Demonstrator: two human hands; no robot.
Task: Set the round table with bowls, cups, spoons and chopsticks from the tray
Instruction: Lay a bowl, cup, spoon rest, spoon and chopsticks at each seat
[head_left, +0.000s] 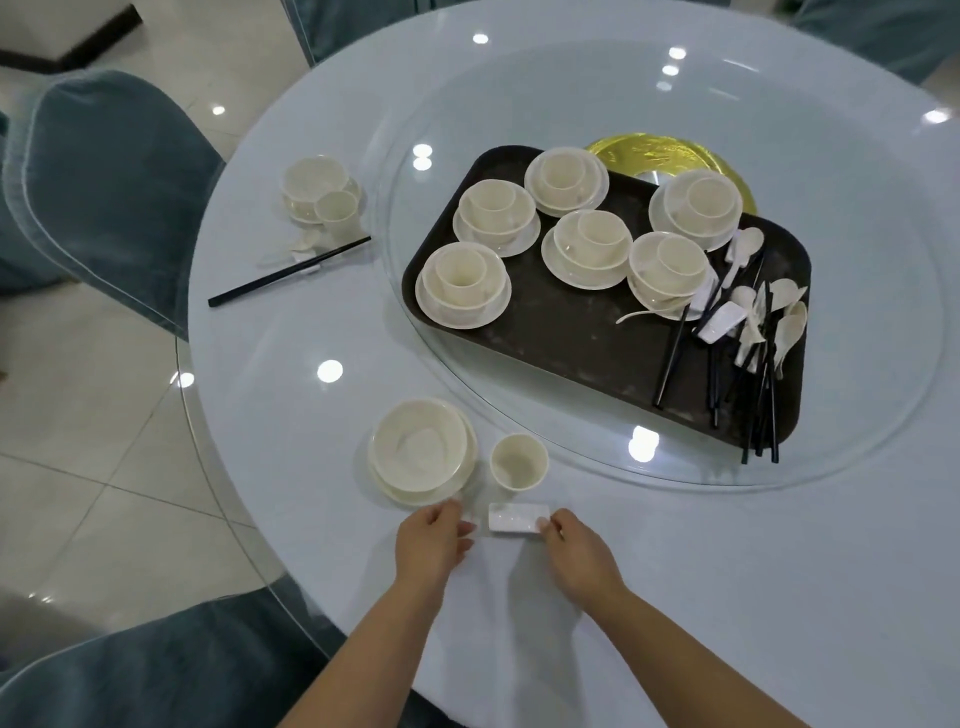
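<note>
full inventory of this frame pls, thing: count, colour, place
round table: 1, pale blue cloth under glass, fills the view
glass turntable: 1, clear, table centre
tray: 1, dark brown, on turntable
bowl-cup-saucer sets: 6, cream, on tray
spoons and rests: several, white, tray right end
chopsticks: a bundle, black, tray right end
finished setting: 1, cream with black chopsticks, far left edge
bowl on saucer: 1, cream, near edge
cup: 1, cream, beside that bowl
rest: 1, white, between hands
chairs: several, blue-grey, around table
left hand: touching the bowl's saucer
right hand: fingertips on rest
</note>
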